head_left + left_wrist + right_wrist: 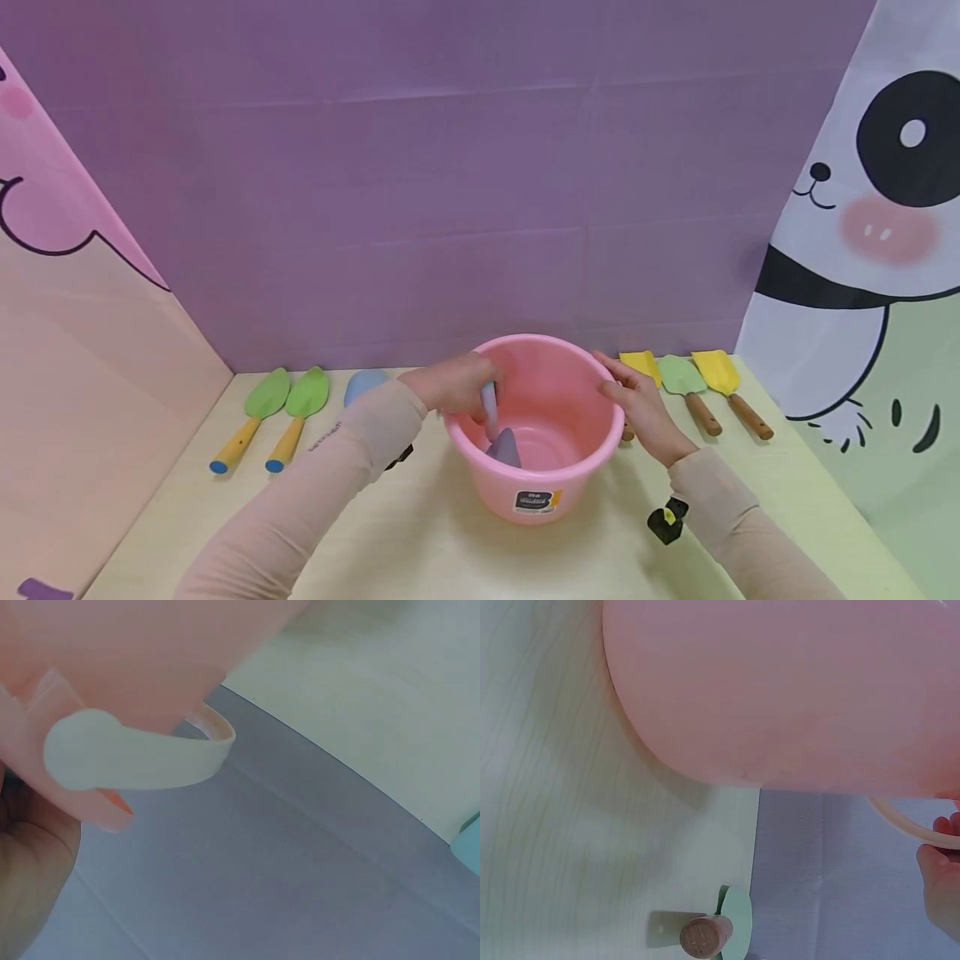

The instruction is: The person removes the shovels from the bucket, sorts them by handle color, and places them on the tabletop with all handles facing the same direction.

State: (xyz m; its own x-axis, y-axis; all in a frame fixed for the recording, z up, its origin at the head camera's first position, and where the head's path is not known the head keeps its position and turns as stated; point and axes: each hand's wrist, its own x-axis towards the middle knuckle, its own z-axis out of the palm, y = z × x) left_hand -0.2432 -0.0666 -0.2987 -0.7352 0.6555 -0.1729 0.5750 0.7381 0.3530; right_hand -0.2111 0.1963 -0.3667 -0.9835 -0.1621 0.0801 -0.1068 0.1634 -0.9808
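Observation:
A pink bucket (536, 487) with a dark label stands upright on the table. Over its left rim reaches my left hand (459, 385), gripping the pale blue-purple handle of a small garden trowel (505, 450); the grey-purple blade points down inside the bucket. My right hand (637, 408) holds the bucket's right rim, thumb toward the inside. In the left wrist view, a white strap-like bucket handle (142, 754) hangs at the bucket's side, with part of my left hand at the edge. The right wrist view has the bucket's outer wall (780, 690) large and my right hand (941, 885) at the edge.
Two green trowels (267, 393) with yellow handles lie at the left. A light blue blade (366, 384) shows partly behind my left forearm. On the right lie yellow shovels (717, 372) and a pale green one (681, 375), all wooden-handled. A purple cloth wall (450, 208) rises behind.

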